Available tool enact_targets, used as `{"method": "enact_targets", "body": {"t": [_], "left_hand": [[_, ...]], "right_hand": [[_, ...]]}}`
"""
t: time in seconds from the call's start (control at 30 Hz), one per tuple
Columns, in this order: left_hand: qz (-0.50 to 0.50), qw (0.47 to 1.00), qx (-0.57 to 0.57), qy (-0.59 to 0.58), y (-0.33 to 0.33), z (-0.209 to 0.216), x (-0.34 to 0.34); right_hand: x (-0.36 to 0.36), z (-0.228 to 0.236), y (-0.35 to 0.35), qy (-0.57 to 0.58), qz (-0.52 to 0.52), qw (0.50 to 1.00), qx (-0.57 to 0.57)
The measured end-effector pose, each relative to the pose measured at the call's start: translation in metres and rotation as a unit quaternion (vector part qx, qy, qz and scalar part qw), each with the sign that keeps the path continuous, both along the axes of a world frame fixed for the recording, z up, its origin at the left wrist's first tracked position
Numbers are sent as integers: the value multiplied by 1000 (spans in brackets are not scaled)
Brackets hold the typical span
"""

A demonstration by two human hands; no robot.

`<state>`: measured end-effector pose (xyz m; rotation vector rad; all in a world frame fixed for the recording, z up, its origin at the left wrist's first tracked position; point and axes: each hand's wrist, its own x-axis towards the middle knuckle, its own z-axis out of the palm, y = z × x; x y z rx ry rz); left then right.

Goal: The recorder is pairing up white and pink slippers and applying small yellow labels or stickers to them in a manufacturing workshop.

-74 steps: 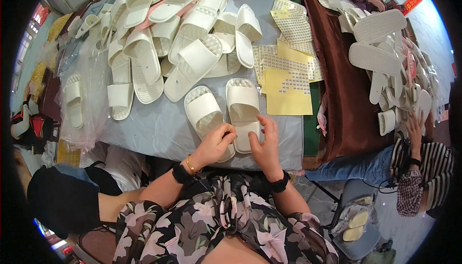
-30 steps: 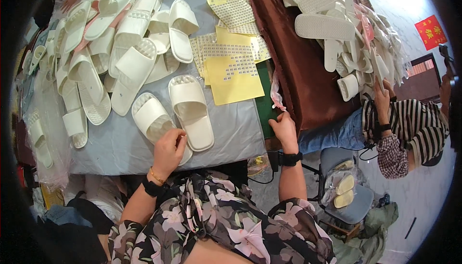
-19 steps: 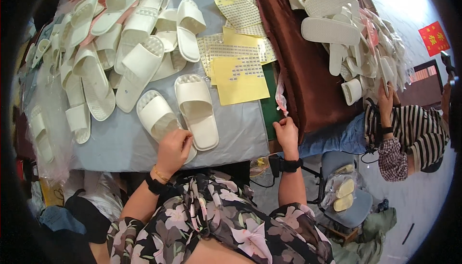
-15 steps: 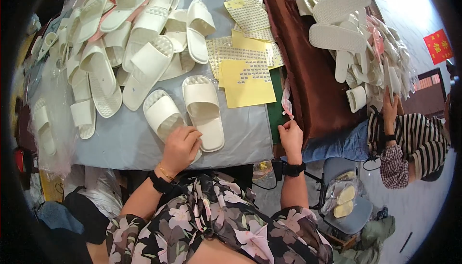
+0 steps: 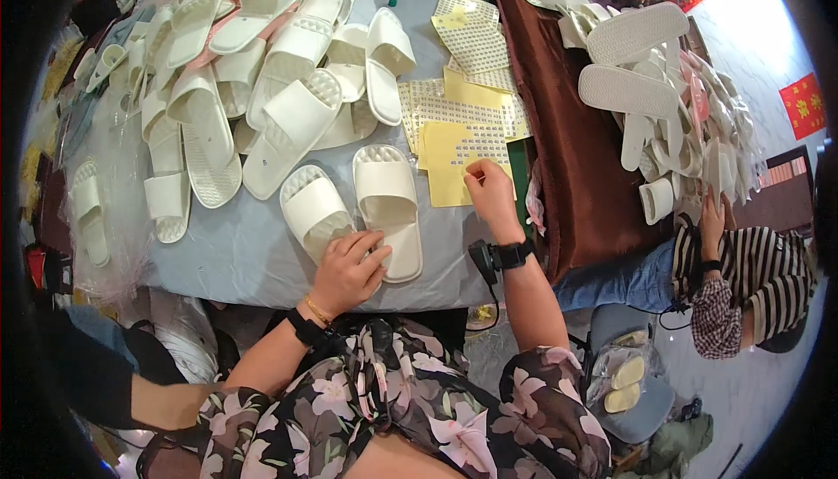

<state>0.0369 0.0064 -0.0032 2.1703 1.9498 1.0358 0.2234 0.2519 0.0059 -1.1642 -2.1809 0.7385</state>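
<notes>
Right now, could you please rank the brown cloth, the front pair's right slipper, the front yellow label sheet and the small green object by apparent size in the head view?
1. Brown cloth
2. Right slipper and front yellow label sheet: too alike to rank, both partly hidden
3. Small green object

Glossy pale grey-veined floor (image 5: 742, 400): right side, white glare up top
Blue-grey sheet-covered table (image 5: 236, 261): centre
Long brown velvety-draped surface (image 5: 572, 165): beside it, right
Grey dark-framed chair (image 5: 644, 413): lower right
Bright red paper sign (image 5: 801, 105): far right edge
</notes>
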Motion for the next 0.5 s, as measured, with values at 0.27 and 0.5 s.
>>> {"method": "enact_targets", "body": {"t": [0.27,0.5], "left_hand": [[1,1000,-3,3,-2,2,-1],[5,1000,4,5,-4,2,-3]], "right_hand": [[-23,-1,20,-52,9,999,-2],[-26,4,-1,-216,66,970,93]]}}
